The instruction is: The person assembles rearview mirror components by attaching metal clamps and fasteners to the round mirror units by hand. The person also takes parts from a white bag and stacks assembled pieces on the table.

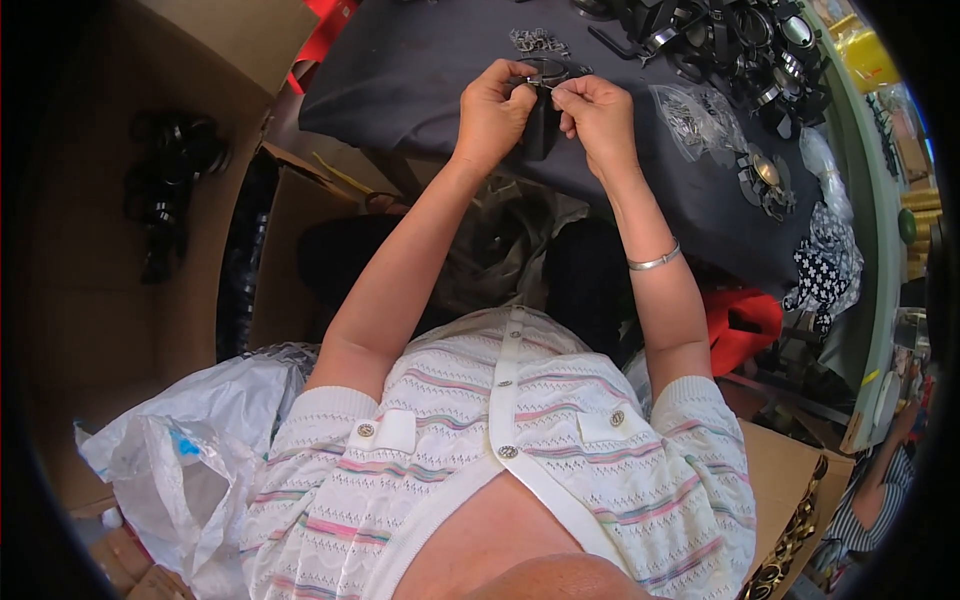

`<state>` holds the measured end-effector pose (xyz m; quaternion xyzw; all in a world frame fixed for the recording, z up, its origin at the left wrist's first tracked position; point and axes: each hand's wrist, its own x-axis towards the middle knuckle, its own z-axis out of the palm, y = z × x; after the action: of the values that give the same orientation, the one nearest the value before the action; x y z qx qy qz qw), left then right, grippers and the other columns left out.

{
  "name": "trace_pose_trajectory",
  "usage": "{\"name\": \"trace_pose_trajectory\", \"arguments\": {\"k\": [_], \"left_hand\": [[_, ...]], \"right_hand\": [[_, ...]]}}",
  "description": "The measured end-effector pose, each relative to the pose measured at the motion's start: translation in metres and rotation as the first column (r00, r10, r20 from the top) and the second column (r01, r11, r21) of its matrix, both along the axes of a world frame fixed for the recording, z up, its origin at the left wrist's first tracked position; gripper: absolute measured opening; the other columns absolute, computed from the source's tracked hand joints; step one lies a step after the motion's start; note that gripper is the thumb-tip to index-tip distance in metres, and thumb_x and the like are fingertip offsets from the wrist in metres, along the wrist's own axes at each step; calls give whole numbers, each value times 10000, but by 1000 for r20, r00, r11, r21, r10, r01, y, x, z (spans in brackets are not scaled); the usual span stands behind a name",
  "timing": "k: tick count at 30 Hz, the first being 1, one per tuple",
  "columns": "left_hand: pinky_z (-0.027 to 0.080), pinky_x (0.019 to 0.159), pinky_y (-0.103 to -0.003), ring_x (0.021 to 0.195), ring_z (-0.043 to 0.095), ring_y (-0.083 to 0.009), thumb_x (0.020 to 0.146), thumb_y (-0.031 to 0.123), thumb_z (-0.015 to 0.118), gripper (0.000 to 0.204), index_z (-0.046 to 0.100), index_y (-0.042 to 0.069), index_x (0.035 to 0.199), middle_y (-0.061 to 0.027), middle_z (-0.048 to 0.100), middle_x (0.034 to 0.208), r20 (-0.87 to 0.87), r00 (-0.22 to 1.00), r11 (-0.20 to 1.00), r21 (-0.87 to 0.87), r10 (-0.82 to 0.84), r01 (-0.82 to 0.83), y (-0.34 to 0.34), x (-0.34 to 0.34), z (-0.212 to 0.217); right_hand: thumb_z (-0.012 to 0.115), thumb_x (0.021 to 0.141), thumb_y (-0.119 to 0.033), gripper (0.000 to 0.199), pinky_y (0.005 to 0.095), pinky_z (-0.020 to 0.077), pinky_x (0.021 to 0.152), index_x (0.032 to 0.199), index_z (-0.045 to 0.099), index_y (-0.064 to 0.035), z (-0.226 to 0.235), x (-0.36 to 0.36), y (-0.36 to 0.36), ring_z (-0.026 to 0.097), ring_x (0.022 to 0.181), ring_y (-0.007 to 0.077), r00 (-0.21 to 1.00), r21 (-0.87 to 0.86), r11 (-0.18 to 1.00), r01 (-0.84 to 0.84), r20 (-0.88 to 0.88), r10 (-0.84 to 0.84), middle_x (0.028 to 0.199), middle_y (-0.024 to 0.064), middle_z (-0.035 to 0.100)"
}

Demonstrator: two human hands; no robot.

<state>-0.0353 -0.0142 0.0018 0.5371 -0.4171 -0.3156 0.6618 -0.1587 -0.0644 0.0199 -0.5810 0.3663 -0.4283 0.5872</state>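
My left hand is closed, thumb and forefinger pinching the edge of a watch with a black strap. The watch's round dark face lies just beyond my fingertips on the dark cloth, and the strap hangs toward me. My right hand is closed in a pinch at the watch's near side, on a thin, shiny piece too small to name. A little beyond the watch lies a small heap of silvery metal parts.
Many black-strapped watches are piled at the far right. Nearer are a clear bag of small metal parts and a gold-faced watch. A cardboard box at left holds more black watches; a white plastic bag sits beside me.
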Motion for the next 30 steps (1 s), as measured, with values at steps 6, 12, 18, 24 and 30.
{"name": "trace_pose_trajectory", "arguments": {"k": [6, 12, 18, 24, 30], "left_hand": [[386, 437, -223, 477, 450, -49, 757, 25, 529, 148, 605, 17, 885, -16, 566, 589, 39, 998, 999, -3, 45, -45, -4, 0, -2], [392, 465, -216, 519, 466, -43, 759, 20, 531, 143, 602, 5, 882, -10, 573, 611, 21, 1000, 1000, 2, 9, -9, -4, 2, -2], [412, 554, -200, 602, 497, -45, 768, 16, 536, 143, 608, 10, 892, -9, 589, 677, -11, 1000, 999, 20, -24, 24, -2, 1, 2], [419, 615, -196, 660, 509, -49, 772, 12, 537, 152, 613, 17, 904, -3, 600, 737, 10, 999, 996, -79, -47, 48, -8, 6, -10], [417, 606, -193, 669, 507, -43, 798, 22, 545, 157, 600, 22, 946, 9, 590, 757, 67, 990, 992, -18, -125, 126, -10, 10, -9]], "right_hand": [[635, 780, -35, 65, 220, 415, 444, 738, 618, 13, -6, 11, -2, 540, 497, 91, 931, -556, 819, 141, -208, -301, 616, 45, 597], [638, 770, -30, 70, 233, 424, 477, 744, 619, 32, 3, 9, 3, 522, 482, 111, 997, 191, 981, 28, 68, -41, 619, 57, 588], [688, 725, -26, 86, 224, 422, 545, 777, 632, 11, -8, 1, -17, 514, 577, 87, 993, -390, 919, -51, -121, 4, 674, 21, 562], [742, 666, -45, 168, 220, 410, 585, 734, 594, -2, 10, -12, -39, 490, 652, 71, 933, -506, 791, -345, -276, 231, 712, -12, 517], [784, 630, -76, 253, 228, 351, 528, 719, 550, -39, 15, -8, -71, 408, 584, 68, 811, -428, 717, -550, -478, 337, 626, -36, 460]]}}
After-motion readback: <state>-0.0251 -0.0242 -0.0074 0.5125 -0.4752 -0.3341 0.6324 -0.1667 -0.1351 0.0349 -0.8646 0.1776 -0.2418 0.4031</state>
